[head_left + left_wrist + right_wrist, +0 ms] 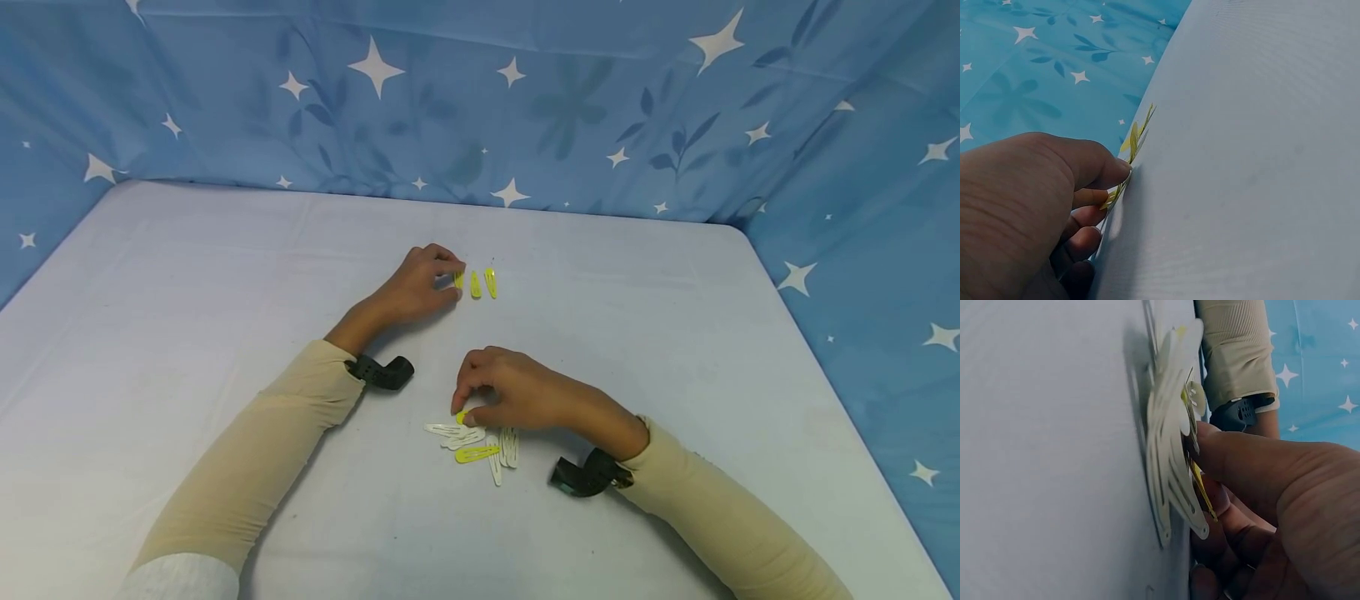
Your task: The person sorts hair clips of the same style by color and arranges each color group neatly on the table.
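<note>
My left hand (pixel 416 283) pinches a yellow snap hair clip (pixel 458 281) by its ends, low over the white table. In the left wrist view, part of that clip (pixel 1111 199) shows between thumb and fingers. Just right of it lie a second yellow clip (pixel 476 285) and a third (pixel 491 282), side by side. Nearer the body, my right hand (pixel 517 387) pinches another yellow clip (pixel 461 416), mostly covered by the fingers, over a small pile of white hair clips (pixel 509 448). One more yellow clip (pixel 474 455) lies on that pile. White clips (pixel 1163 450) overlap beside the right thumb.
A white cloth covers the table (pixel 675 333). Blue curtains (pixel 450 142) with white stars hang along the back and right edges. Each wrist carries a black camera, one (pixel 384 372) on the left and one (pixel 588 473) on the right.
</note>
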Tool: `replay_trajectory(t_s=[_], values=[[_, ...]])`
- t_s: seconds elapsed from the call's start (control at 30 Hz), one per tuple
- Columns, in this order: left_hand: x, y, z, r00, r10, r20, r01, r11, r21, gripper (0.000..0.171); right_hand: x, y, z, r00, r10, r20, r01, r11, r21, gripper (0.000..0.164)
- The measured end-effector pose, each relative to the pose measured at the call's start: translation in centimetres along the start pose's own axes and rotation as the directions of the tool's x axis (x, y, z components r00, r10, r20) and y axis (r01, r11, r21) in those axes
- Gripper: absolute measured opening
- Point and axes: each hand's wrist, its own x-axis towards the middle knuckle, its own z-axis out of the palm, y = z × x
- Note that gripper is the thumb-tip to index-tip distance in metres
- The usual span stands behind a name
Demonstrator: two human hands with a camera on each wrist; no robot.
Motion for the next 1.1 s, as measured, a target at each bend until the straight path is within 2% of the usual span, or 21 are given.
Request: replay_trajectory(t_s=[0.23, 0.57, 0.77, 1.1], values=[[-0.16, 0.11, -0.12, 1.000, 0.007, -0.002, -0.007, 1.000, 0.004, 0.044, -0.03, 0.11, -0.02, 1.000, 0.002, 0.011, -0.002, 1.000, 0.007, 0.015], [-0.02, 0.00, -0.06, 1.000, 0.008, -0.006, -0.008, 1.000, 0.001, 0.043, -0.17, -0.01, -0.36, 0.996, 0.084, -0.026, -0.082, 0.993, 0.083, 0.013], [-0.02, 0.08, -0.09, 1.000, -0.004, -0.001, 0.004, 1.000, 0.004, 0.044, -0.15, 0.25, -0.55, 0.997, 0.063, -0.036, -0.060, 0.994, 0.089, 0.019], [-0.01, 0.18, -0.15, 1.000, -0.012, 0.004, 0.012, 1.000, -0.002, 0.045, -0.34, 0.78, -0.86, 0.996, 0.063, -0.067, -0.047, 0.975, 0.217, 0.013]])
